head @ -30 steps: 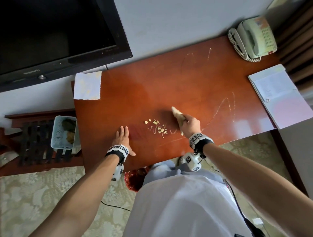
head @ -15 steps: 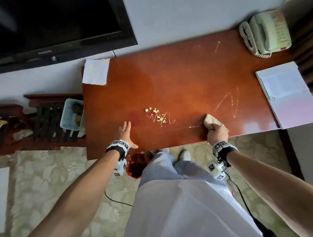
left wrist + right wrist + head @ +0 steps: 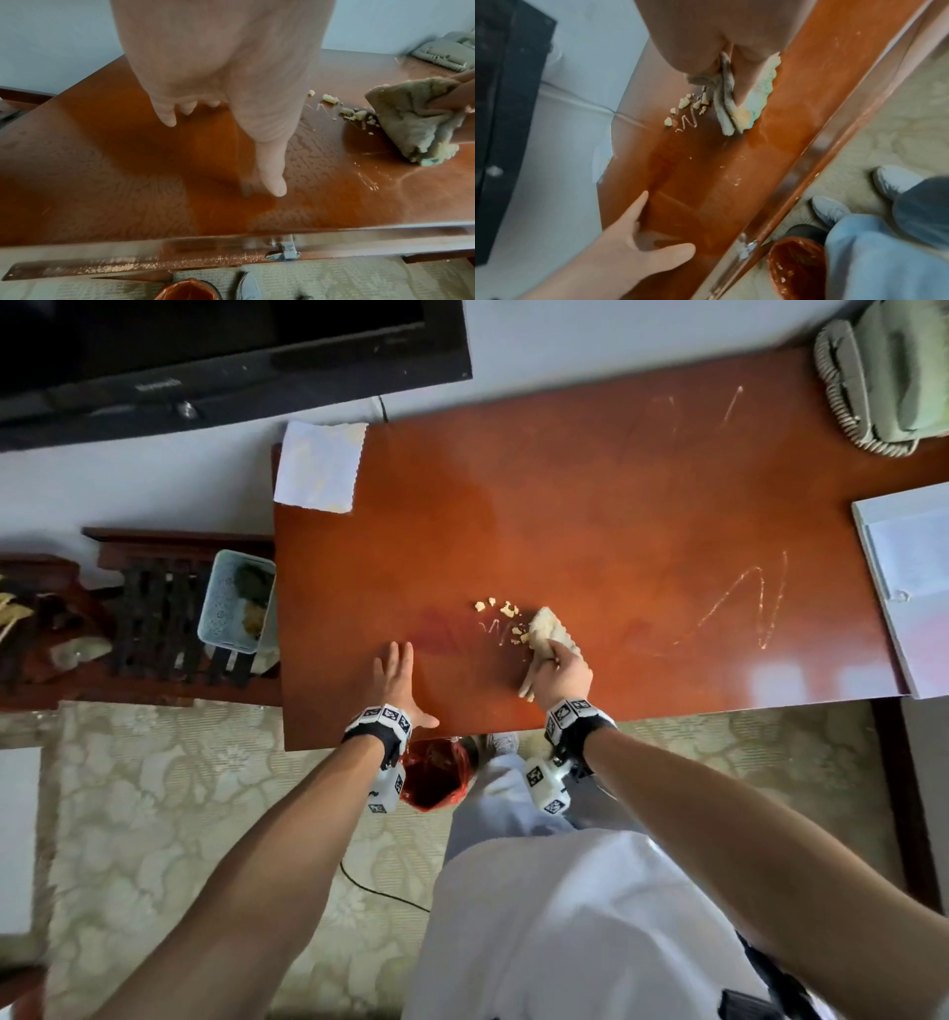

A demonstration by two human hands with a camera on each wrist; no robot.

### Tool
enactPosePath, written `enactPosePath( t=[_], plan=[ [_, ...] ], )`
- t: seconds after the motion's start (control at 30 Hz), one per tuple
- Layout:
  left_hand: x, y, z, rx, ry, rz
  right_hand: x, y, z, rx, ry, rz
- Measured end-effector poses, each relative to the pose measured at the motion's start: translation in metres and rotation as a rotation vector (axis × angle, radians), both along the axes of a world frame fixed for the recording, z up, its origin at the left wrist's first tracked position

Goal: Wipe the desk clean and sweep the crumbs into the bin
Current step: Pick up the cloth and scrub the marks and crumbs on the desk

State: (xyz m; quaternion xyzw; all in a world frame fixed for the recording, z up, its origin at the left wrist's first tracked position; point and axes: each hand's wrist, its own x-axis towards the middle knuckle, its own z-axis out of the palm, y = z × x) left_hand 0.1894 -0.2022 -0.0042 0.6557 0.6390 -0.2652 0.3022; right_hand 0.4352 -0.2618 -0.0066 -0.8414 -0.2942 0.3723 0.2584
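My right hand (image 3: 557,672) grips a bunched yellowish cloth (image 3: 548,629) and presses it on the reddish wooden desk (image 3: 590,516), right against a small heap of pale crumbs (image 3: 500,608). In the wrist views the cloth (image 3: 416,119) (image 3: 741,105) touches the crumbs (image 3: 352,114) (image 3: 687,105) beside a thin white squiggle. My left hand (image 3: 395,677) lies flat on the desk near its front edge, fingers straight, left of the crumbs. A bin with a red liner (image 3: 434,775) (image 3: 797,270) stands on the floor below the front edge, between my arms.
White streaks (image 3: 744,603) mark the desk to the right. A white napkin (image 3: 319,467) overhangs the back left corner. A phone (image 3: 883,377) and a binder (image 3: 909,588) sit at the right. A pale basket (image 3: 236,603) stands on a rack at left, a TV (image 3: 205,356) on the wall.
My right hand swept the cloth right along the front edge, then came back left against the crumbs. The streak near the front edge is mostly wiped away. My left hand stayed put.
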Motion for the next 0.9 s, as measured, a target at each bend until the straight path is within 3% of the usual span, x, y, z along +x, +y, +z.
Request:
enactPosePath(
  t=[0.17, 0.27, 0.37, 0.67, 0.77, 0.9],
  plan=[
    [-0.005, 0.013, -0.004, 0.016, 0.041, -0.067, 0.018, 0.003, 0.012, 0.085, -0.043, -0.220],
    [-0.013, 0.012, -0.008, 0.029, 0.005, -0.077, 0.043, 0.021, 0.009, 0.108, -0.172, -0.184],
    [-0.012, 0.012, -0.007, 0.027, -0.010, -0.144, 0.068, 0.045, -0.002, -0.004, -0.202, -0.114],
    [-0.029, 0.018, -0.008, -0.054, -0.071, -0.159, 0.028, 0.141, -0.015, 0.118, -0.366, 0.534],
    [-0.028, 0.015, -0.009, -0.057, -0.084, -0.132, 0.018, 0.164, -0.013, 0.129, -0.355, 0.869],
    [-0.026, 0.016, -0.006, -0.078, -0.102, -0.102, 0.016, 0.176, -0.009, 0.034, -0.302, 1.095]
  ],
)
